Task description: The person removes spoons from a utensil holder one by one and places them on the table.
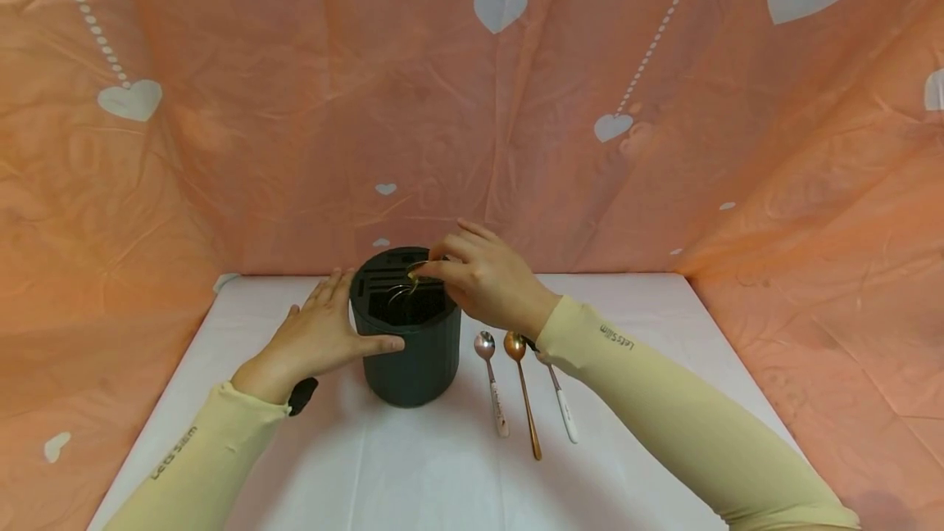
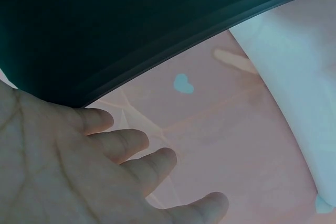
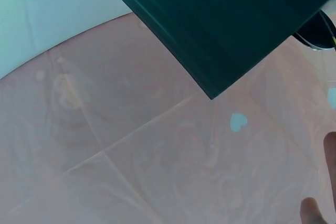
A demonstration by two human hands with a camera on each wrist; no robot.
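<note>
1. So the bit that matters here, I reckon, is the gold piece point(image 1: 413, 278) versus the holder point(image 1: 415, 365): it's right above the slotted top, toward the near, wider gap. Can't tell its full shape or exactly how deep it goes, and its long axis is hard to read behind the fingers.

2. Right hand point(image 1: 487, 275) is the nearer one to it, coming in from the right. Thumb and fingers pinch the gold piece, pretty narrow grip, just over the rim's right side.

3. Left hand point(image 1: 320, 340) is on the other side, fingers spread fairly straight along the holder's left wall, thumb across the front. Wide, bracing rather than clutching, by the look of it.

4. Holder stands upright on the tabletop point(image 1: 413, 469), between the two hands, long axis vertical, its top facing up.

5. Pink spoon point(image 1: 500, 416), copper spoon point(image 1: 526, 404) and white spoon point(image 1: 566, 418) lie just right of it, roughly side by side. Handles point back at the person, angled a little right. Right forearm passes over that side, and the white one's bowl is hidden by the cuff, fwiw.
</note>
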